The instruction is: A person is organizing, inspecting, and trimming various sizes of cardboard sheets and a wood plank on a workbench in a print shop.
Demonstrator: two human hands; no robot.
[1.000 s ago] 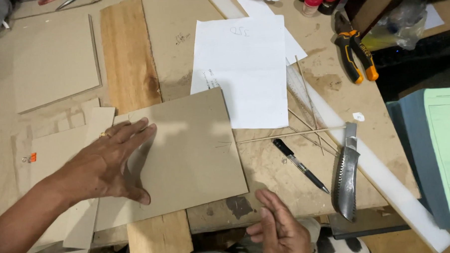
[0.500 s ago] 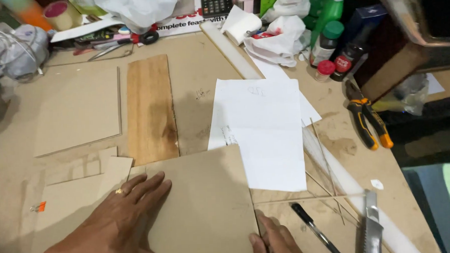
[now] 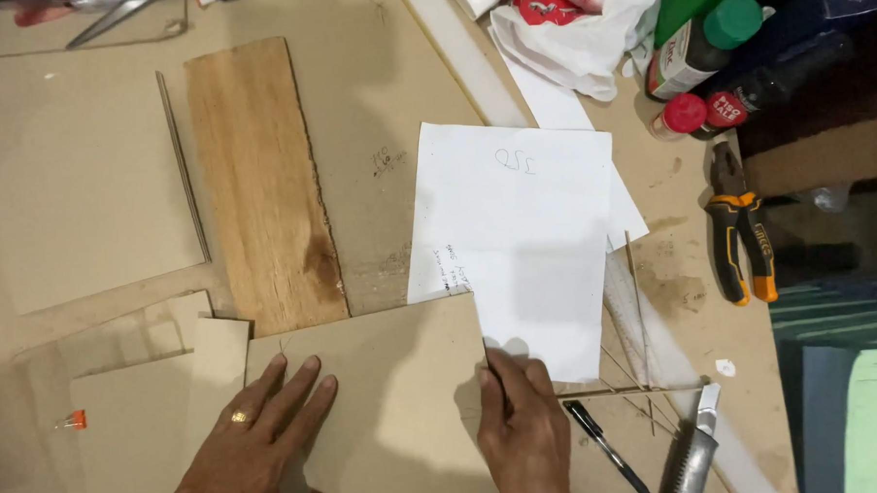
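The left hand lies flat and open, pinning the uncut cardboard sheet, while the right hand grips its right edge; no cut is visible, and the utility knife lies untouched.

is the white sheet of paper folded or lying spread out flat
Spread flat: the white sheet of paper lies unfolded on the workbench, its lower corner by the right hand.

cardboard sheet: bottom cut off | utility knife: blade possibly off-frame
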